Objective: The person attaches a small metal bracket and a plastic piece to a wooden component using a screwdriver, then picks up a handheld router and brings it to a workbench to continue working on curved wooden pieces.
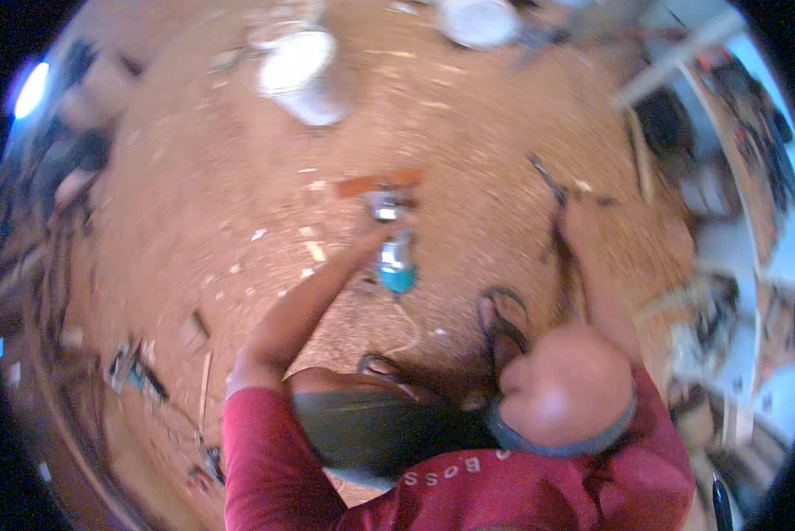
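My left hand is wrapped round the middle of a corded power tool with a silver body and a teal end, much like a trim router. Its metal far end meets or lies close to a flat orange-brown wooden piece; blur hides the exact contact. A pale cord runs from the teal end toward my feet. Off to the right, my right hand is low over the floor, closed round a slim dark tool that sticks out ahead of it. Motion smears that tool, so its kind does not show.
Wood shavings and scraps cover the brown floor. Beyond the tool stand a white bucket and another white round container. Another teal power tool lies at the left. Cluttered shelving lines the right side.
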A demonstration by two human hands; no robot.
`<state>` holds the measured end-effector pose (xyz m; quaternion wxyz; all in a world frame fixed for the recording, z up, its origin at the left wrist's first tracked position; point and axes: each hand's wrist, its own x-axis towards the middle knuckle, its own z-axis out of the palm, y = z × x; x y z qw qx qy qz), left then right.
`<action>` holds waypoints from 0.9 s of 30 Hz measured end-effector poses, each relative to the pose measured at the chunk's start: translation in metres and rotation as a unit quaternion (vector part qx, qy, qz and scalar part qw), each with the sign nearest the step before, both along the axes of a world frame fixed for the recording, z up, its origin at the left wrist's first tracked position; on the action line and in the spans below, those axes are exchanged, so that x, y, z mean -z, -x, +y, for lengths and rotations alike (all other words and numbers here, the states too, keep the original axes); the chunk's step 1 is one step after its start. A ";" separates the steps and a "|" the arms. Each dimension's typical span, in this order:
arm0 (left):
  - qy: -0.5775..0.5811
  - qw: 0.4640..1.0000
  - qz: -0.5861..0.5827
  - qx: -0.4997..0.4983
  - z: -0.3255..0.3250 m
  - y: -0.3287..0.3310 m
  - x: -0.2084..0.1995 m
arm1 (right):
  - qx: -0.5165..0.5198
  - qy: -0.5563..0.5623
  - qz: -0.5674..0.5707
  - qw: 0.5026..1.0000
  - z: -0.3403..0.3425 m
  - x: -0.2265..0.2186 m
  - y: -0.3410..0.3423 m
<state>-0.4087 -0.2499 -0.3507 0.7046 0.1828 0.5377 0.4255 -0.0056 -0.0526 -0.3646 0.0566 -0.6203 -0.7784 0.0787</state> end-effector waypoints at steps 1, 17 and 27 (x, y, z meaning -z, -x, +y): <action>-0.051 0.989 0.136 -0.021 0.015 -0.019 -0.031 | -0.001 -0.033 -0.011 0.999 0.006 0.001 -0.016; -0.093 0.981 -0.020 -0.168 -0.042 0.007 -0.209 | -0.102 -0.012 0.216 0.971 -0.025 -0.131 0.038; -0.123 0.956 -0.028 -0.265 -0.123 0.005 -0.216 | -0.069 0.510 0.561 0.648 -0.084 -0.220 0.117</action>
